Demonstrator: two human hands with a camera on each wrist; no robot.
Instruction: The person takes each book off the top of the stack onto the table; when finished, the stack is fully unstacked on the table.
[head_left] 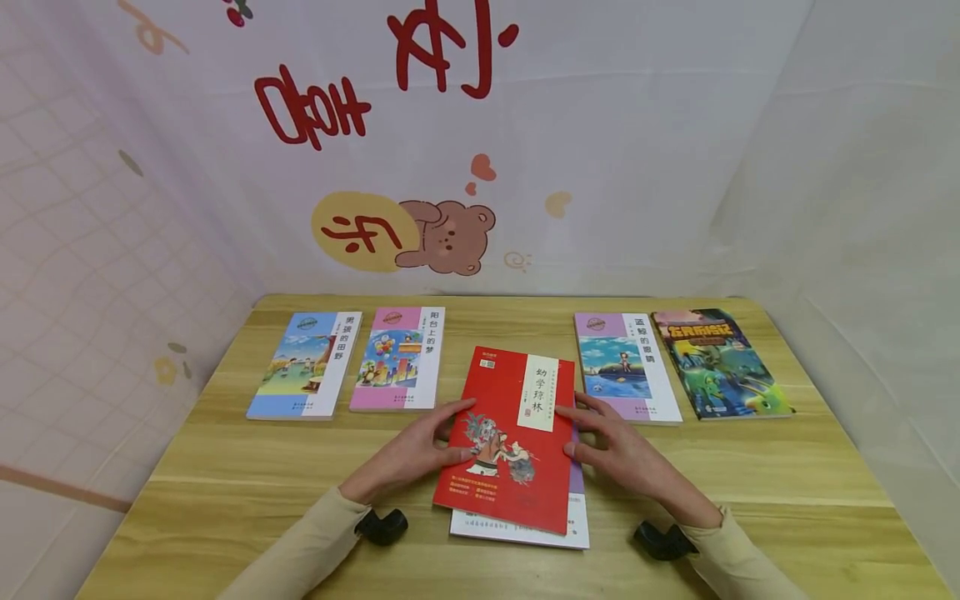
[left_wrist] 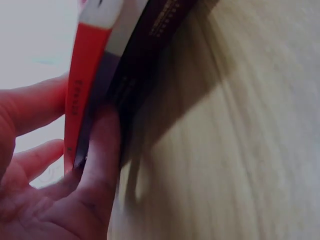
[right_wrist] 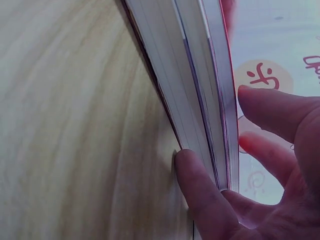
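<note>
Both hands' grip closes on the stack at mid-worktop: my left hand (head_left: 420, 450) and right hand (head_left: 618, 454) pinch its side edges, thumbs underneath. Red paperback book (head_left: 513, 437) already tops the white-edged books (head_left: 525, 533); four flat picture books (head_left: 303, 365) remain ungathered behind, on the wooden worktop (head_left: 787, 483).

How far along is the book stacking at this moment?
Partly done. A red book already lies askew on top of at least one white-edged book at the front of the table. The left hand and right hand grip the pile's sides. Four books lie single along the back.
</note>
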